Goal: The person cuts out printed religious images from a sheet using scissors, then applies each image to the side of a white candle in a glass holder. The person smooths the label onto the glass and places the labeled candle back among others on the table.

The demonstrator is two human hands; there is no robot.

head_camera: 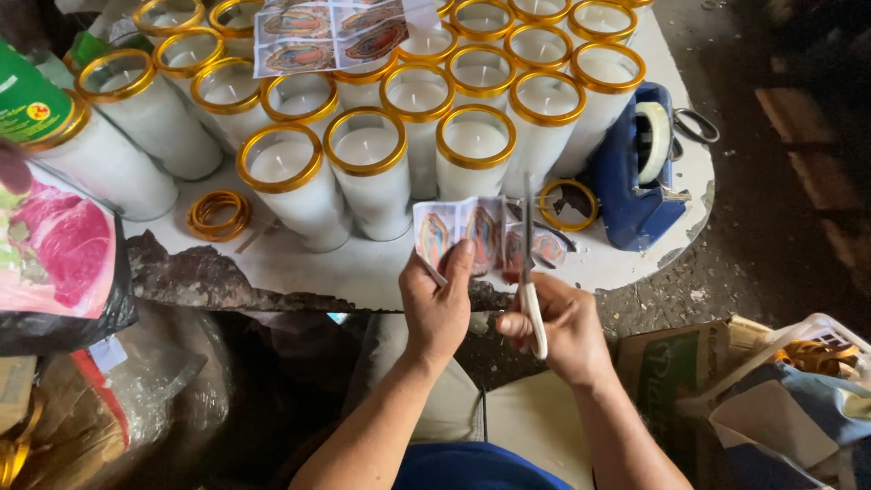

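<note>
A person's left hand (437, 304) pinches a strip of printed pictures (476, 231) while the right hand (567, 331) grips scissors (529, 272), blades partway through the strip. Just beyond the strip stand glass candles (367, 168), none labelled yet; an uncut sheet (331, 34) lies atop them. The table's broken edge (272, 290) runs just beneath the strip.

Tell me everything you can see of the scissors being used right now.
The scissors have white handles and slim metal blades. The right hand grips the handles, and the blades point up and away from the person. They are cutting into a strip of printed pictures that the left hand holds by its left end, over the near edge of the white table. How far the blades are open is hard to tell.
</note>
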